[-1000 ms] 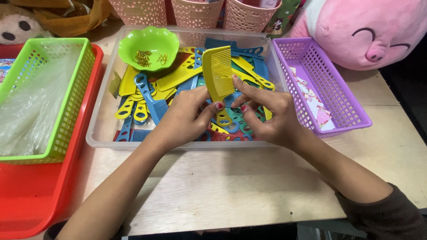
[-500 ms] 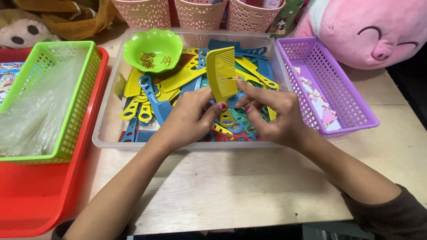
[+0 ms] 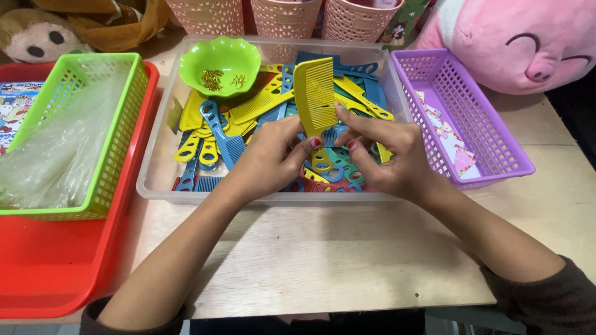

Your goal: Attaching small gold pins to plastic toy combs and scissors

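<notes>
Head view: left hand (image 3: 270, 158) and right hand (image 3: 385, 158) together pinch an upright yellow plastic comb (image 3: 314, 96) above a clear plastic bin (image 3: 155, 167) of mixed combs.
A green bowl (image 3: 220, 62) sits inside; green basket (image 3: 121, 133) and purple basket (image 3: 472, 118) flank it. The comb's handle is hidden behind fingers.

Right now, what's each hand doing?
Left hand: fingers closed on the yellow comb.
Right hand: fingers pinching the same comb's lower edge.

Glossy yellow plastic comb (image 3: 315, 96) held above a clear plastic bin (image 3: 152, 180); pale, matt wooden tabletop (image 3: 323, 248); crinkled transparent film (image 3: 59, 155) inside a green plastic basket (image 3: 118, 149).
</notes>
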